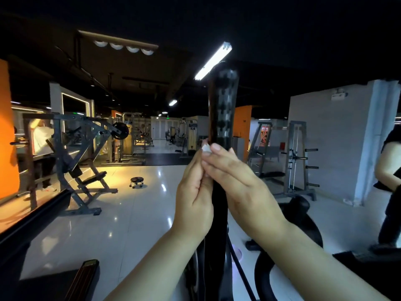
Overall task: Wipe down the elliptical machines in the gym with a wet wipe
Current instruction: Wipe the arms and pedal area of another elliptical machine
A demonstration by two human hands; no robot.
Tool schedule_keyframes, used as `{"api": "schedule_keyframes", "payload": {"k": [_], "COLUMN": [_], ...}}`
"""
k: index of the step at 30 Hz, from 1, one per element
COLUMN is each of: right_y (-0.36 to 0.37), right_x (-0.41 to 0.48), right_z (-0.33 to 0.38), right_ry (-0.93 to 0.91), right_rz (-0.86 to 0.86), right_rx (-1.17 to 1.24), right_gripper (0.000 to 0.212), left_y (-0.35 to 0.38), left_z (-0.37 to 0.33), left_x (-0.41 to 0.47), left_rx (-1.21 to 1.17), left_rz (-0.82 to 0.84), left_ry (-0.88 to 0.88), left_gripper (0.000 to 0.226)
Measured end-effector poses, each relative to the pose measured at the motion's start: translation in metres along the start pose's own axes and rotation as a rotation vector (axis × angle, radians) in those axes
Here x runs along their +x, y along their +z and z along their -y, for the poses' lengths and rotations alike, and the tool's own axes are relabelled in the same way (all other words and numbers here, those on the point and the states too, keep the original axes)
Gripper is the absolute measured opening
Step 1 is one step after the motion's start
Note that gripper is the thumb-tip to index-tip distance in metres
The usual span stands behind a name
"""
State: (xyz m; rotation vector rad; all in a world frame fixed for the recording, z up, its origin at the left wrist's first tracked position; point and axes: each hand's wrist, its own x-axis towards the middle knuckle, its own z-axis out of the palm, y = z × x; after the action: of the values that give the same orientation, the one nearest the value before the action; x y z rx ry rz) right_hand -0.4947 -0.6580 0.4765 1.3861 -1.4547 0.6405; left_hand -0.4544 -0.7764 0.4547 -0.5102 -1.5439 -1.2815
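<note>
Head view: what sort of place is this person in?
Most likely a gym: a weight machine stands at left and a plate rack at right. The left hand and right hand hold a wipe against a black handle.

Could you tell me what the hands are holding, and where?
The left hand and right hand clasp the upright handlebar below its patterned grip, pinching a white wipe against it.
</note>
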Motion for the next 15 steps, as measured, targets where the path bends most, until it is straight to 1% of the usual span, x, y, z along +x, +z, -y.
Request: {"api": "schedule_keyframes", "payload": {"k": [3,6,8,11,15], "right_y": [0.011,0.005,-0.002,-0.004,0.008], "right_x": [-0.037,-0.046,-0.036,-0.027,-0.063], "right_z": [0.009,0.007,0.000,-0.002,0.008], "right_ry": [0.017,-0.047,-0.060,0.028,0.054], "right_rz": [0.049,0.111,0.087,-0.012,0.026], "right_rx": [0.040,-0.009,-0.058,-0.060,-0.061], "right_gripper": [0.036,0.037,0.038,0.040,0.041], "left_y": [-0.008,-0.012,-0.012,-0.013,-0.017], "left_z": [0.010,0.015,0.016,0.017,0.013], "left_x": [-0.021,-0.037,-0.039,-0.039,-0.041], "left_rx": [-0.024,-0.024,0.009,0.045,0.043], "left_rz": [0.004,0.039,0.036,0.025,0.028], "left_ry": [-0.062,-0.096,-0.100,-0.092,-0.137], "left_gripper": [0.050,0.049,0.049,0.047,0.047]}}
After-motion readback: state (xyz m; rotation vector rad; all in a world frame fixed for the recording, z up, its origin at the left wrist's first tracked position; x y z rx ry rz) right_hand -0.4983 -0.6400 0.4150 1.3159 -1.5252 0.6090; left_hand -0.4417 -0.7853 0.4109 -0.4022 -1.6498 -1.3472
